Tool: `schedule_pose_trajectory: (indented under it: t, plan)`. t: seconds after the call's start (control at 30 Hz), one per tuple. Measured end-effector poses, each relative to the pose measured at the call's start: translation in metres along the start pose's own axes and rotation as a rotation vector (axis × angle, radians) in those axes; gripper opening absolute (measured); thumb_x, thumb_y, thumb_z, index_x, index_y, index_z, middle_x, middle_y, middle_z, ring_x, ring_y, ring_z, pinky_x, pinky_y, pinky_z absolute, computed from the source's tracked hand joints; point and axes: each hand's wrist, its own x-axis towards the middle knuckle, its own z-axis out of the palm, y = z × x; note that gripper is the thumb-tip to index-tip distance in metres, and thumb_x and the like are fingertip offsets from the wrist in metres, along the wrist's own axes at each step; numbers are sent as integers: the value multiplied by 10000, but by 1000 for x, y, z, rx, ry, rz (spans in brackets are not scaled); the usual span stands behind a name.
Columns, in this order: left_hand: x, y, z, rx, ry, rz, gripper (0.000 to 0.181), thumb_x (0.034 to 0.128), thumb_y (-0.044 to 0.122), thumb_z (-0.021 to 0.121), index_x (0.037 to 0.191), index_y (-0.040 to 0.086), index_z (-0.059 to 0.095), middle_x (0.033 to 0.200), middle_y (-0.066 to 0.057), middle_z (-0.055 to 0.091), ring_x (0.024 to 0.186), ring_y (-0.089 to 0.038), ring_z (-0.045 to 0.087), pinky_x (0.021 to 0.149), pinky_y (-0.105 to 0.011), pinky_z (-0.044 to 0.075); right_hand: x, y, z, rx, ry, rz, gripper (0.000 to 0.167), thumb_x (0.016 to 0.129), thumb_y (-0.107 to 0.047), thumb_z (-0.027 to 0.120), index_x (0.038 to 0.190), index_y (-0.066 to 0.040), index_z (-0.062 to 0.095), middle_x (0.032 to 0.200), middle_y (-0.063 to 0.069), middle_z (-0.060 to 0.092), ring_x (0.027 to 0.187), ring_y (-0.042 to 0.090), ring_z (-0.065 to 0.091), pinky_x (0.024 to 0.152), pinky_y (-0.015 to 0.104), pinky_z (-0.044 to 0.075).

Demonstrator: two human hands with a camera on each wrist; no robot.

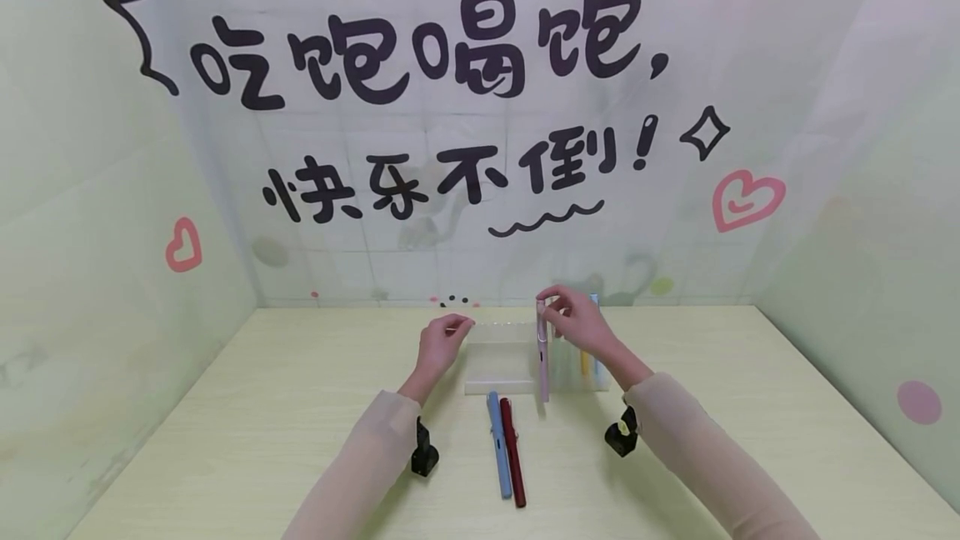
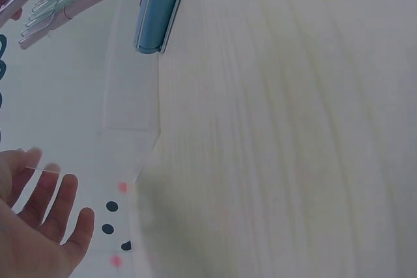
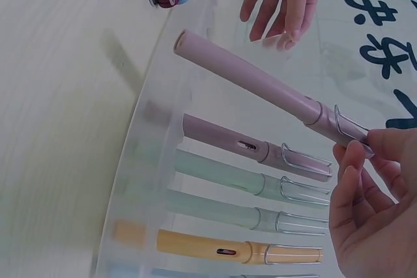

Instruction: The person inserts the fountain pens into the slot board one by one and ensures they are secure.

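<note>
A pale printed backdrop (image 1: 420,265) with dark lettering and pink hearts fills the upper part of the head view, and the light wood-look table (image 1: 285,440) spreads across the lower part. Two light sleeves, the left (image 1: 360,457) and the right (image 1: 712,448), reach in from the bottom edge. At the centre, toward the table's far side, stands a clear pen stand (image 1: 498,387). The left hand (image 1: 441,344), just left of centre, pinches the stand's upper left edge between thumb and fingers. The right hand (image 1: 581,319), right of centre, pinches the clip end of a mauve pen (image 1: 544,369), which hangs nearly upright before the stand; whether its lower end touches the front ledge cannot be told. A small black device sits by each wrist, one at lower centre-left (image 1: 424,452), one right of centre (image 1: 622,432). As far as the pictures show, the filling looks more than half done: in the right wrist view's lower half, a second mauve pen (image 3: 225,138), an upper green pen (image 3: 221,174), a lower green pen (image 3: 215,208), a yellow pen (image 3: 205,243) and a light blue pen (image 3: 215,272) rest in the stand. Left outside are the held one and, side by side at lower centre of the head view, a blue pen (image 1: 499,448) and a dark red pen (image 1: 513,457).
</note>
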Motion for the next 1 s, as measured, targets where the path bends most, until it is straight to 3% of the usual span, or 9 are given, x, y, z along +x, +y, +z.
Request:
schedule_pose_trajectory:
  t: [0.1,0.23,0.4,0.6,0.77,1.0]
  plan:
    - [0,0,0,-2,-1,0,204,874,201,563,959,40,652,903,-77,632,836,-211,584,717,-321,477,3,4,-1,-20,3,-25,167,874,-29,522,1016,57,542,805,232,598,552,370,519,448,306,435]
    - [-1,0,0,-4,-3,0,204,873,203,565,957,40,653,904,-77,633,835,-211,584,718,-324,476,11,21,0,-34,15,2,206,887,-106,527,1060,5,545,852,157,607,579,330,535,488,351,463]
    - [0,0,-1,0,2,6,202,874,197,562,958,36,651,901,-76,632,835,-210,581,710,-320,477,18,27,1,7,51,25,237,884,-138,540,1084,-13,543,881,147,600,665,393,539,585,466,481]
    - [1,0,0,3,-1,-5,205,873,209,563,962,47,651,908,-68,631,847,-203,575,714,-313,476,23,27,2,28,93,31,216,881,-112,540,1076,-20,550,892,173,598,678,391,542,608,497,474]
    - [1,0,0,0,-1,0,203,873,209,563,959,49,653,909,-66,632,849,-201,574,711,-312,476,23,23,3,24,118,42,209,876,-100,540,1072,-30,549,888,166,595,636,371,539,600,481,478]
    - [0,0,0,7,7,2,209,871,212,565,959,43,652,909,-78,635,835,-209,587,715,-318,479,25,31,8,-14,156,8,213,861,-103,560,1062,-37,558,865,131,606,565,274,542,492,348,471]
